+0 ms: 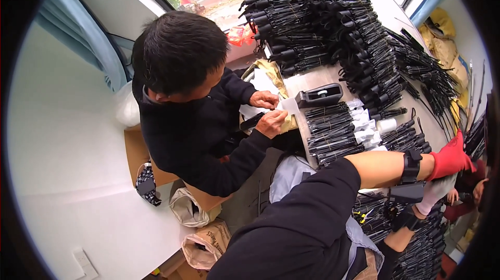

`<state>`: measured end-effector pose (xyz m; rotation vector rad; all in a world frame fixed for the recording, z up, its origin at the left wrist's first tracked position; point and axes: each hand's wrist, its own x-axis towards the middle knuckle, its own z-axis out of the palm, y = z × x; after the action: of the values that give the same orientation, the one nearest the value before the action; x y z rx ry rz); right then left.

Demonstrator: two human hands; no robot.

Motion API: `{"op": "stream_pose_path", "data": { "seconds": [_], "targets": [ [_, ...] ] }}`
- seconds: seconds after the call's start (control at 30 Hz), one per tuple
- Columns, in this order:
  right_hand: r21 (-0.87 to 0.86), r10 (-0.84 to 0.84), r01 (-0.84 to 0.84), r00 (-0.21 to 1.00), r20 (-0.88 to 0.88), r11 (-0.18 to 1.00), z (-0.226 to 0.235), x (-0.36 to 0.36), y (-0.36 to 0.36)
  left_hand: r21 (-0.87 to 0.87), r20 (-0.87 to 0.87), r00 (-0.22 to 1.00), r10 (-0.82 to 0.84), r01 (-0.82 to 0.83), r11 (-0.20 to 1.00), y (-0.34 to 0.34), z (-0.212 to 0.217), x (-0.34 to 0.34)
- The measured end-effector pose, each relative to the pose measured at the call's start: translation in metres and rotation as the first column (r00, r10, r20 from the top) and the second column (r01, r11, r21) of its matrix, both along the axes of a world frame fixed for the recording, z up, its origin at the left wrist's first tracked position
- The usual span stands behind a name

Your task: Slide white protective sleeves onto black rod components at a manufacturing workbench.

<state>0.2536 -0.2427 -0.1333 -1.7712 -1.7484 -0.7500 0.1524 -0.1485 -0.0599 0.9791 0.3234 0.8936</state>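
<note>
My left hand (450, 157) wears a red glove and a black wrist strap (411, 166). It reaches right over tied bundles of slim black pieces (333, 131) on the table; what its fingers hold is hidden. My right hand (435, 192), in a pale glove with a black strap, lies just below it beside a dark flat piece (409, 192), over more black bundles (424, 249). Whether it grips anything is unclear.
A person in a black sweater (198, 129) bends over the table's left edge, both hands on a white slip (289, 105). A black dispenser (319, 95) sits nearby. Large heaps of black bundles (333, 25) fill the far table. Another person's small hand (454, 195) shows at right. Bags (205, 241) and a cardboard box lie on the floor.
</note>
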Motion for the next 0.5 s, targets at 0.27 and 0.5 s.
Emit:
{"op": "stream_pose_path", "data": {
  "seconds": [0.27, 0.5],
  "targets": [
    [0.023, -0.074, 0.103, 0.842, -0.534, 0.994, -0.089, 0.026, -0.009, 0.164, -0.106, 0.921, 0.375, -0.355, 0.920, -0.009, -0.021, 0.009],
    [0.207, 0.214, -0.067, 0.462, -0.860, 0.976, -0.009, -0.034, -0.013, 0.159, -0.115, 0.989, 0.096, -0.077, 0.984, -0.017, 0.024, -0.065]
  ]
}}
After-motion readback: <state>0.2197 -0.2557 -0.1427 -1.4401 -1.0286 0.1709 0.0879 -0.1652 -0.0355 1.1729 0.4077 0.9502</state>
